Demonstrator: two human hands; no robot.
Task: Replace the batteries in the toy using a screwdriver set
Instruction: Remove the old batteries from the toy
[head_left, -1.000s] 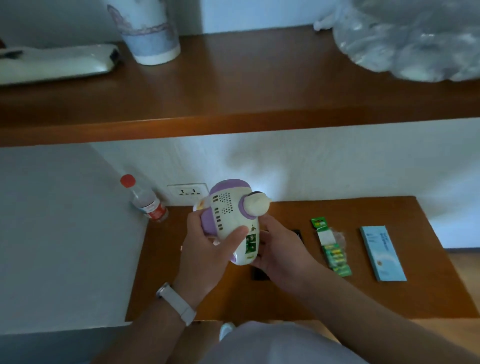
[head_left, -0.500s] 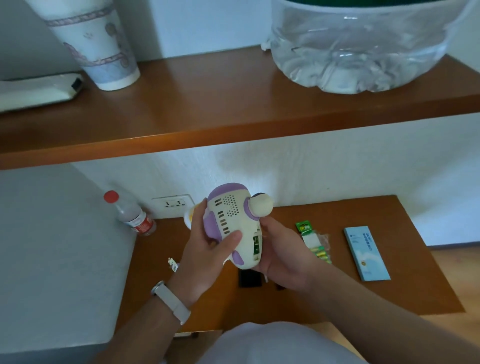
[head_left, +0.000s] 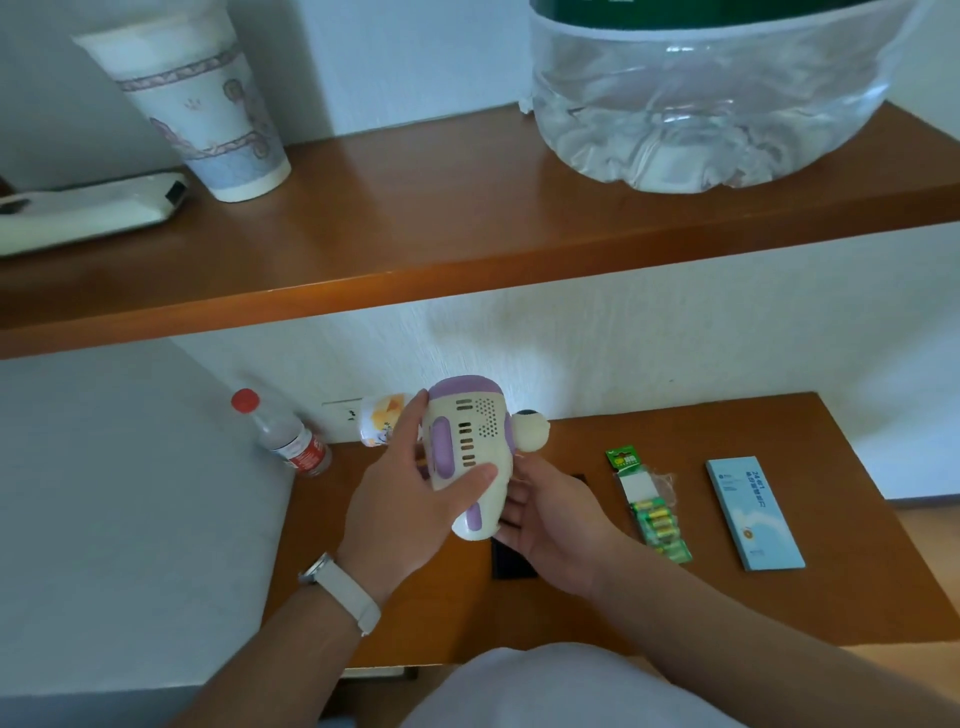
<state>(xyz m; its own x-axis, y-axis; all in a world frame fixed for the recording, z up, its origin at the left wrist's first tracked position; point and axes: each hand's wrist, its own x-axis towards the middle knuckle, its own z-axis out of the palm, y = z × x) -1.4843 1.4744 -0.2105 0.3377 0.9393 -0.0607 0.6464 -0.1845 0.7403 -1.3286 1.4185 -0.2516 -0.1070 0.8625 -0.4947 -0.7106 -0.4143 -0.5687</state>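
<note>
The person holds the toy (head_left: 470, 457), a cream and purple pistol-shaped gadget with vent slots and a speaker grille, in the air between both hands, above the near part of the wooden table (head_left: 779, 613). The left hand (head_left: 400, 509) grips the body: the thumb lies across the lower front and the fingers wrap up behind the purple top. The right hand (head_left: 556, 530) cradles the grip end from below and behind, its fingers loosely curled around it.

A second ago the toy showed a green label on its handle. That label is now turned out of sight, and a purple inset on the handle faces up, with the handle angled down toward the right hand. The toy has been rotated in the hands while both stay on it. I take this as a search for the battery door and its screw, so the task looks to be at its very start: no cover appears to be off.

Neither hand holds a tool. The green pack of batteries (head_left: 654, 514) lies just to the right of the right hand. The blue screwdriver set box (head_left: 753, 514) lies further right, shut and untouched. A flat black object (head_left: 511, 564) lies on the table beneath the hands; I cannot tell what it is. A red-capped water bottle (head_left: 283, 434) stands off to the left of the left hand.
</note>
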